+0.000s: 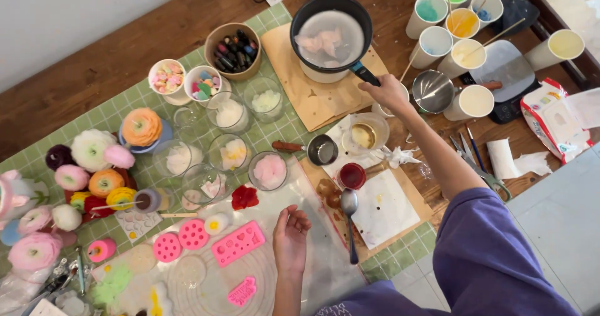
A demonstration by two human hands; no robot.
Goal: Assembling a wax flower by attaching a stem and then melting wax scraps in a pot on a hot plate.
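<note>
My right hand (389,93) is stretched out and closed on the dark handle of a black saucepan (331,29), which holds clear liquid with pale pink lumps. The pan stands over a white base on a wooden board (315,97). My left hand (290,236) rests near me on a clear plastic sheet, palm up with fingers loosely curled, holding nothing. A pink silicone mould (238,243) lies just left of it. A metal spoon (349,203) and a small jar of red wax (352,176) lie between my hands.
Glass bowls of white and pink flakes (269,170) stand on a green checked mat. Wax flowers (100,160) crowd the left side. Paper cups of coloured liquid (462,24) with sticks, a small steel jug (434,92), a scale (506,72), brushes and tissues fill the right.
</note>
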